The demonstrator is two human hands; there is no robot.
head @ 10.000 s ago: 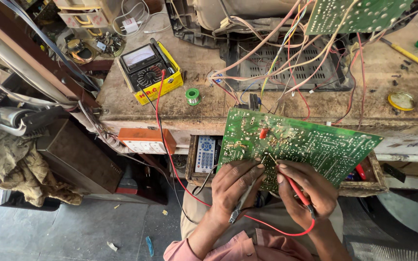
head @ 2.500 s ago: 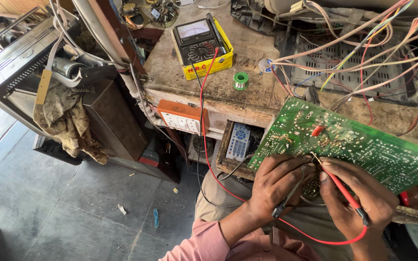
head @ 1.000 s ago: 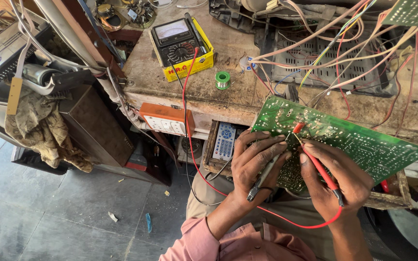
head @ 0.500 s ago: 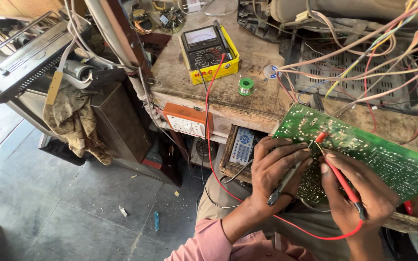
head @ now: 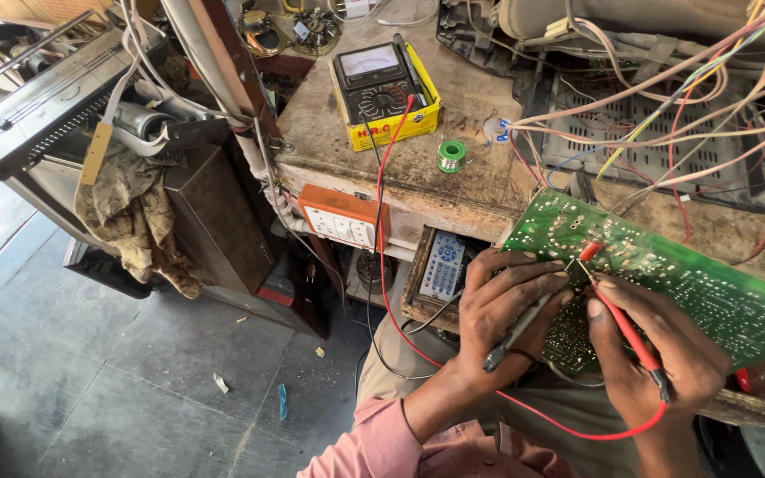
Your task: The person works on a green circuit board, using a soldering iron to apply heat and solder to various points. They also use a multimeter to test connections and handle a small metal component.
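A yellow-cased multimeter [head: 384, 86] sits on the worn wooden table [head: 480, 181], one green solder spool [head: 452, 156] near it. Below hangs an orange switchboard [head: 344, 218], over grey floor. Left hand [head: 511, 310] clamps a black probe [head: 524, 325], right hand [head: 657, 358] a red probe [head: 623, 329], both against the green circuit board [head: 692, 283] at the table's edge.

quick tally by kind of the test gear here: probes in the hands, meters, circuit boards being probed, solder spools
Probes: 2, a red probe in the right hand and a black probe in the left hand
Meters: 1, yellow-cased multimeter
Circuit boards: 1, green circuit board
Solder spools: 1, green solder spool
Total: 5
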